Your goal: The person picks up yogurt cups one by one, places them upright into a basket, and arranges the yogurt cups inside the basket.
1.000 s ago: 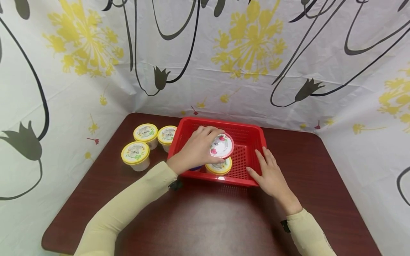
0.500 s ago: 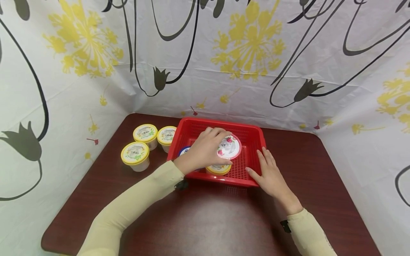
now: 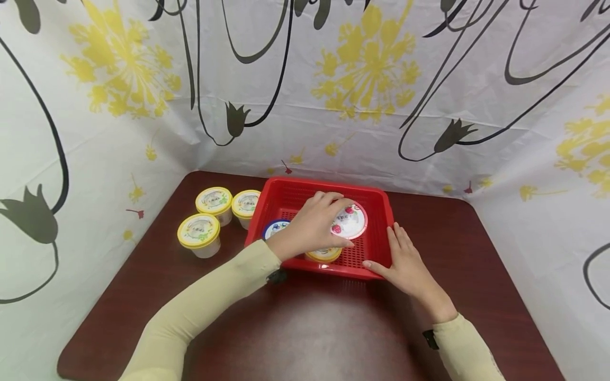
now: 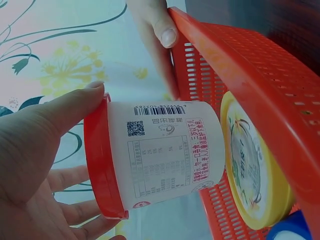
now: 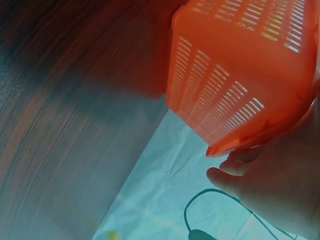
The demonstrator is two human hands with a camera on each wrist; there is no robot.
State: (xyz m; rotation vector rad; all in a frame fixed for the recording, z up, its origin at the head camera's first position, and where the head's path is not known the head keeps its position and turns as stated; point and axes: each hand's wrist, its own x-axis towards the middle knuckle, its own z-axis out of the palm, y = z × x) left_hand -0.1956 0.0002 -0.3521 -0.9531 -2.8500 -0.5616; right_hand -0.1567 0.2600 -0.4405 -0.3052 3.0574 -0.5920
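A white tub with a pink-red lid [image 3: 350, 219] is gripped around its lid by my left hand [image 3: 314, 222], over the inside of the red basket [image 3: 324, 269]. In the left wrist view the tub [image 4: 167, 150] shows its printed side, with thumb and fingers at the red lid [image 4: 102, 155]. A yellow-lidded tub [image 3: 324, 255] and a blue-lidded tub [image 3: 275, 227] stand in the basket, partly hidden by the left hand. My right hand [image 3: 410, 267] rests on the basket's right rim, thumb at the front corner, fingers fairly straight.
On the dark red table [image 3: 143, 286], three yellow-lidded tubs [image 3: 199, 231] stand in a group left of the basket. Patterned white sheeting [image 3: 267, 79] rises behind the table and at both sides.
My left hand has moved to the right with the pink-lidded tub, uncovering more of the blue-lidded tub. The right hand has stayed at the basket's right side.
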